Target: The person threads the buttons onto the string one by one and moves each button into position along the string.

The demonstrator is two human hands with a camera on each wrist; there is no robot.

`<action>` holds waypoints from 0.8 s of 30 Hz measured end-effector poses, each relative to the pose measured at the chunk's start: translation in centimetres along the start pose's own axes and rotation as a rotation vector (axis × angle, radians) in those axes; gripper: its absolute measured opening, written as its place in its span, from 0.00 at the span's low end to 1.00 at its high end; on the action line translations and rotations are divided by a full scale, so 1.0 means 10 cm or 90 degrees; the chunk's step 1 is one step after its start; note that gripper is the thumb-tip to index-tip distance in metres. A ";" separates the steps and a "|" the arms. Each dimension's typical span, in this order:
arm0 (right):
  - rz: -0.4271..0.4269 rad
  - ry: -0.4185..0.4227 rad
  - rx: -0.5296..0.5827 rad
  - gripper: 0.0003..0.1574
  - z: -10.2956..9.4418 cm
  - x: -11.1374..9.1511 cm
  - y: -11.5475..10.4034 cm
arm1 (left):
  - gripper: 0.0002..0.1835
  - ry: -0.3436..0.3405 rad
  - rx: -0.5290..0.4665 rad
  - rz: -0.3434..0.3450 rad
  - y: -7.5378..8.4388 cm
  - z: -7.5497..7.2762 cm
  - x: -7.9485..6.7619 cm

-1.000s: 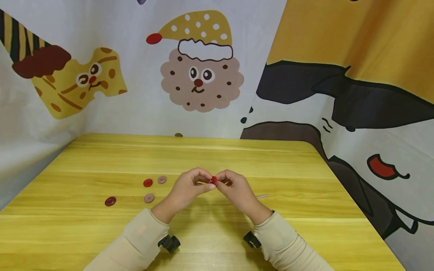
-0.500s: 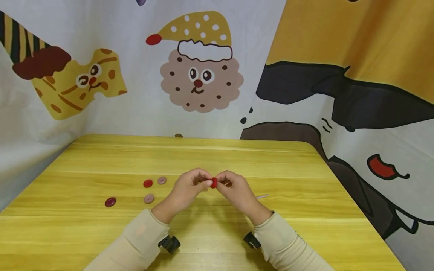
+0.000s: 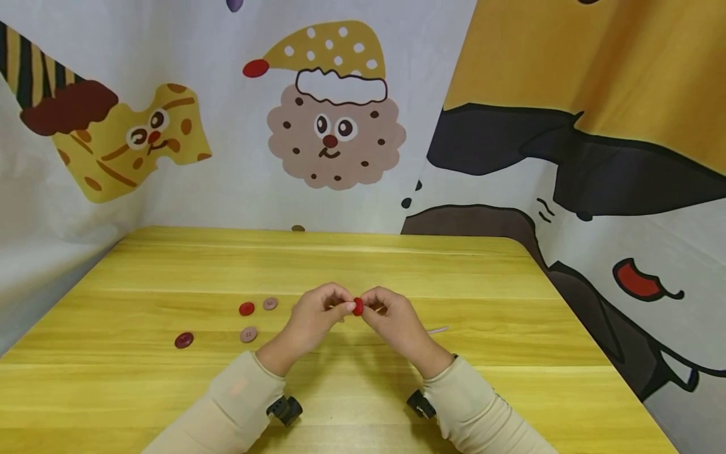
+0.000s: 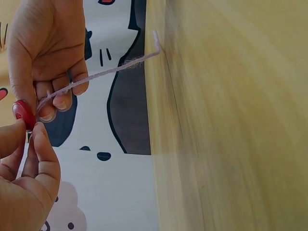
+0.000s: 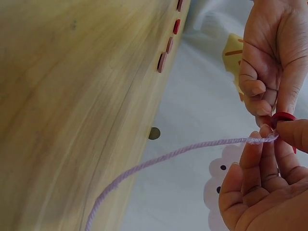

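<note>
Above the table (image 3: 363, 403), the two hands meet fingertip to fingertip at a red button (image 3: 358, 307). The left hand (image 3: 316, 318) pinches this button between thumb and fingers; it stands on edge in the head view. Pressed close to the button's other side, the right hand (image 3: 395, 318) pinches a piece of pale purple yarn (image 5: 192, 145) between thumb and index finger. The yarn's tail runs out from the right fingers and hangs down, as the left wrist view shows. The button's holes are hidden behind fingertips.
Left of the hands lie a red button (image 3: 246, 309), two dusty-pink buttons, one (image 3: 270, 304) farther back and one (image 3: 248, 334) nearer, and a dark red button (image 3: 184, 340). A printed curtain (image 3: 227, 189) hangs behind the table. Black cameras sit at both wrists.
The left thumb has slid onto the red button and the button shows more of its face. Both hands otherwise stay in nearly the same place; the loose buttons lie unmoved.
</note>
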State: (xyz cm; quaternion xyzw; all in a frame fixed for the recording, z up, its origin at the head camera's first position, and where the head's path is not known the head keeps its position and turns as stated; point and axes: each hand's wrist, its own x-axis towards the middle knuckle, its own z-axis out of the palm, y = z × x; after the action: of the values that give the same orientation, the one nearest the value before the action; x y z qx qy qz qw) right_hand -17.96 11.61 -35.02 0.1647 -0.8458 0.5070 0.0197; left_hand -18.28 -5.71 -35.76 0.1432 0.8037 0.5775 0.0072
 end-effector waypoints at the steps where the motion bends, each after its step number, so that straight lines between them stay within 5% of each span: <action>1: 0.001 -0.001 0.000 0.02 0.00 0.00 0.00 | 0.05 0.002 0.005 0.001 0.00 0.00 0.00; 24: 0.003 -0.024 0.003 0.03 0.00 0.00 0.09 | 0.03 0.018 0.014 -0.007 0.02 -0.02 0.00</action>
State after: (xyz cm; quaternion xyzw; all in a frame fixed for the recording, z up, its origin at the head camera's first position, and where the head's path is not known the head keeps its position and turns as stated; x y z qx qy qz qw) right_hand -18.25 11.98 -35.76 0.1721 -0.8452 0.5059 0.0019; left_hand -18.24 -5.89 -35.48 0.1305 0.8109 0.5705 -0.0026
